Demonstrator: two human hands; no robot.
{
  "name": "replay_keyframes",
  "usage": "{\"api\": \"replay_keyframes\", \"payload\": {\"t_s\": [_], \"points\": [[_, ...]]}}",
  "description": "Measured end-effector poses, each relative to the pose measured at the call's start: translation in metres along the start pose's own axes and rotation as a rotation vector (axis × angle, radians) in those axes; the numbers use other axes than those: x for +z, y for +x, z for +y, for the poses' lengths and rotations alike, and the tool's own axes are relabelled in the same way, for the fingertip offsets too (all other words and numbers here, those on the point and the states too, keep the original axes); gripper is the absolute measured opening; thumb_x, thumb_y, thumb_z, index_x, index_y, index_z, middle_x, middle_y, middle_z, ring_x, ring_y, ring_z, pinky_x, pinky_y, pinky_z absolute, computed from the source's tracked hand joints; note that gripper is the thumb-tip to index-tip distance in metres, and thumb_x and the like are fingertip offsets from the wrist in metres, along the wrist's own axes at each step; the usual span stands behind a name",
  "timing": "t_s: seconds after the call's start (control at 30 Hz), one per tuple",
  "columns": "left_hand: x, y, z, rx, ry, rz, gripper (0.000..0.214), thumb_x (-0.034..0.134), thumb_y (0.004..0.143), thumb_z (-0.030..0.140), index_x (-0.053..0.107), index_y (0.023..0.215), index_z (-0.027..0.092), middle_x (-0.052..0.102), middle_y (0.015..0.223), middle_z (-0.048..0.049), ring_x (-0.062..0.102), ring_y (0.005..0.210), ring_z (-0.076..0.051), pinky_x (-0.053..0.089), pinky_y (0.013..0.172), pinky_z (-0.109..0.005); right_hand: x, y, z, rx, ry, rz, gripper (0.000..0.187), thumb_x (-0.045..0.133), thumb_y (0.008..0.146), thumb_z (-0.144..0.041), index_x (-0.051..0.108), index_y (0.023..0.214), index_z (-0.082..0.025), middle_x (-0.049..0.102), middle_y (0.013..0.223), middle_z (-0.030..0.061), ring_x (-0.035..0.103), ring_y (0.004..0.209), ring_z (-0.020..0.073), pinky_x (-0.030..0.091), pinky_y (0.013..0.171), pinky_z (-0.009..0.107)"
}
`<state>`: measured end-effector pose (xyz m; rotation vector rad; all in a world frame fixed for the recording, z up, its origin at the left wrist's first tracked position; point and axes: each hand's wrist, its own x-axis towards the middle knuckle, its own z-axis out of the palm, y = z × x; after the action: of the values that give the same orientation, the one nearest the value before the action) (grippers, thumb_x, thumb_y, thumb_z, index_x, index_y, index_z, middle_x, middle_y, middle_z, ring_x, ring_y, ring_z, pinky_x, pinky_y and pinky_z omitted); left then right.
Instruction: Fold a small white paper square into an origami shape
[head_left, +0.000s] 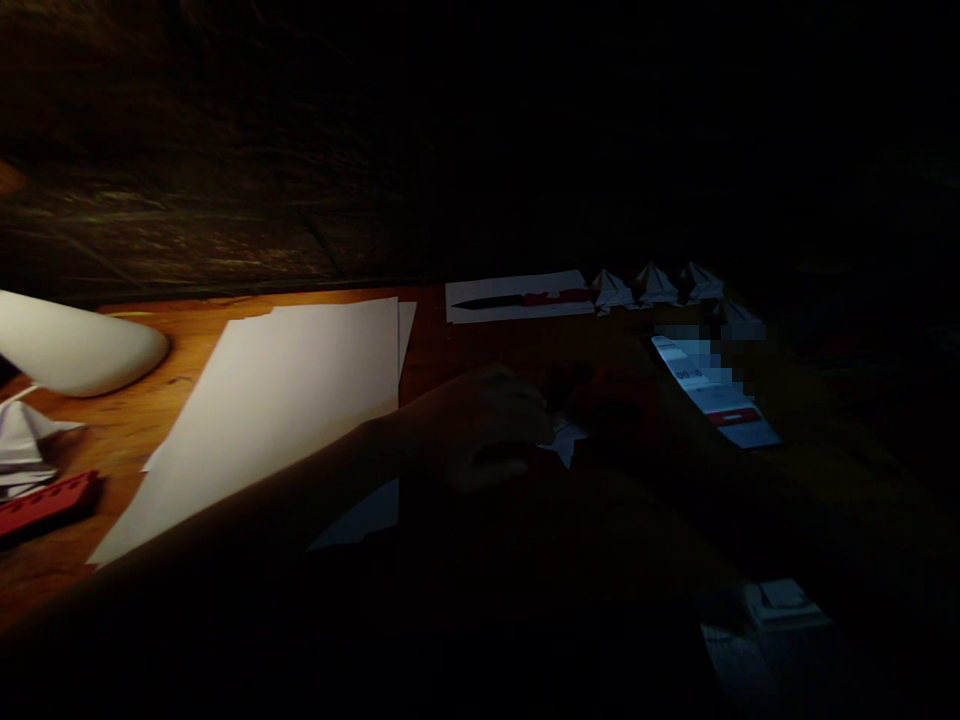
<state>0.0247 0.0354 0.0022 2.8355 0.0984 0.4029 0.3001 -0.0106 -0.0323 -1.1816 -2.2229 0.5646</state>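
My left hand (487, 425) reaches in over the wooden table, its fingers curled against a small piece of folded white paper (566, 442). The thumb stands a little apart below the fingers. Points of the paper stick out between my two hands; the rest of it is covered. My right hand (611, 400) is on the paper's other side, in deep shadow, and its fingers do not show clearly. Beneath my left forearm lies a stack of white paper sheets (300, 370).
Behind my hands, a knife (517, 299) with a red handle lies on a paper sheet. Several folded paper shapes (651, 285) stand beside it. A lit phone (720, 395) is at right. At left are a white rounded object (82, 345), another folded paper (26, 440) and a red object (49, 503).
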Motion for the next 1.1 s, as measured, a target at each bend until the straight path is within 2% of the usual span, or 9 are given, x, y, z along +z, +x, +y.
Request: {"api": "replay_keyframes", "payload": {"t_s": [0.23,0.43,0.57,0.7,0.8,0.87,1.1], "points": [[0.001,0.002,0.000,0.002,-0.011,0.007,0.021,0.061,0.090,0.026,0.070,0.108,0.022,0.070,0.121,-0.0089,0.059,0.121,-0.028,0.044,0.103,-0.047,-0.003,0.001,-0.003,0.004,-0.031,-0.021,0.014,0.061,0.092,-0.023,0.074,0.096,-0.025,0.066,0.099,0.0055,0.062,0.094,0.0225,0.047,0.082,0.038],[0.003,0.006,0.000,-0.006,-0.011,0.006,0.016,0.055,0.095,0.024,0.069,0.102,0.021,0.071,0.115,-0.0086,0.061,0.118,-0.026,0.045,0.102,-0.045,-0.004,0.003,-0.005,0.011,0.016,-0.010,0.015,0.058,0.091,-0.019,0.073,0.092,-0.023,0.066,0.099,0.0061,0.063,0.094,0.0229,0.048,0.081,0.038],[0.009,0.013,0.002,0.019,0.008,0.050,0.016,0.052,0.097,0.023,0.066,0.100,0.017,0.070,0.113,-0.0113,0.060,0.116,-0.026,0.048,0.103,-0.042,-0.003,0.004,-0.005,0.025,0.047,-0.008,0.017,0.060,0.089,-0.017,0.074,0.096,-0.024,0.066,0.099,0.0059,0.064,0.093,0.0225,0.049,0.079,0.037],[0.019,0.018,0.003,-0.008,0.053,0.056,0.019,0.048,0.098,0.020,0.064,0.106,0.013,0.069,0.108,-0.0134,0.062,0.106,-0.026,0.053,0.095,-0.042,-0.002,0.003,-0.003,0.026,0.055,-0.013,0.020,0.060,0.089,-0.015,0.072,0.100,-0.027,0.065,0.103,0.0053,0.063,0.097,0.0231,0.050,0.084,0.039],[0.023,0.019,0.003,-0.013,0.049,0.065,0.027,0.043,0.098,0.012,0.061,0.119,0.014,0.067,0.113,-0.0128,0.062,0.106,-0.024,0.054,0.092,-0.039,-0.002,0.003,-0.003,0.007,0.040,-0.010,0.019,0.059,0.089,-0.016,0.071,0.100,-0.027,0.064,0.103,0.0053,0.063,0.097,0.0230,0.049,0.084,0.039],[0.024,0.019,0.002,-0.009,0.031,0.063,0.029,0.042,0.099,0.009,0.060,0.121,0.015,0.067,0.113,-0.0116,0.062,0.106,-0.022,0.055,0.091,-0.036,-0.003,0.004,-0.005,0.006,0.023,-0.008,0.018,0.059,0.089,-0.016,0.070,0.100,-0.025,0.064,0.102,0.0060,0.062,0.098,0.0233,0.048,0.083,0.038],[0.020,0.022,0.002,-0.032,0.075,0.034,0.020,0.046,0.100,0.013,0.065,0.105,0.014,0.066,0.104,-0.0100,0.061,0.099,-0.020,0.054,0.087,-0.034,-0.004,0.007,-0.014,0.035,0.021,0.022,0.014,0.060,0.088,-0.016,0.067,0.099,-0.023,0.066,0.099,0.0046,0.062,0.093,0.0210,0.046,0.080,0.035]]}}
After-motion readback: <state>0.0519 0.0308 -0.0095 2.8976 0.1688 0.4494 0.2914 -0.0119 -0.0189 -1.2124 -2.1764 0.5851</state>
